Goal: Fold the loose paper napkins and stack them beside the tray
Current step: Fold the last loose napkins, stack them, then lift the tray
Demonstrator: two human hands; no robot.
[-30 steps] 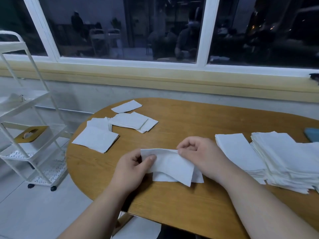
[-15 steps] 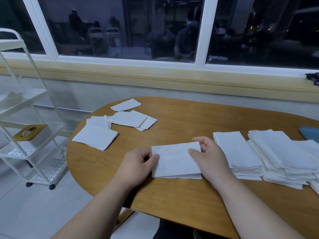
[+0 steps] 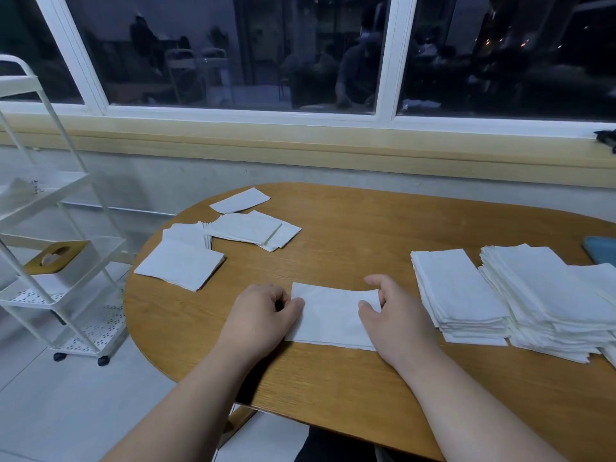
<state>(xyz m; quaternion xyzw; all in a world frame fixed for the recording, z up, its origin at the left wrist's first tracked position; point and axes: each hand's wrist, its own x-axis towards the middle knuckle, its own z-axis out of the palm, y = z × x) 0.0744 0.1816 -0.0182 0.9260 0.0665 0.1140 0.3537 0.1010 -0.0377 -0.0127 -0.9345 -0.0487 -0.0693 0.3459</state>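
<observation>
A white paper napkin (image 3: 330,315), folded in half, lies on the wooden table (image 3: 350,235) near its front edge. My left hand (image 3: 260,315) has curled fingers, and its thumb pinches the napkin's left edge. My right hand (image 3: 390,315) pinches the right edge between thumb and forefinger, and that edge curls up slightly. To the right stand a neat stack of folded napkins (image 3: 456,288) and a taller, looser pile (image 3: 546,288).
Several more napkins lie at the table's far left: a square one (image 3: 181,268), a small pile (image 3: 248,226) and a single one (image 3: 240,200). A blue object (image 3: 603,251) shows at the right edge. A white wheeled cart (image 3: 50,228) carrying a tissue box (image 3: 56,258) stands left of the table.
The napkin was held up while being folded over, then laid flat on the table. My right hand shifted from pressing its top to pinching its right edge. My left hand stayed at the left edge.
</observation>
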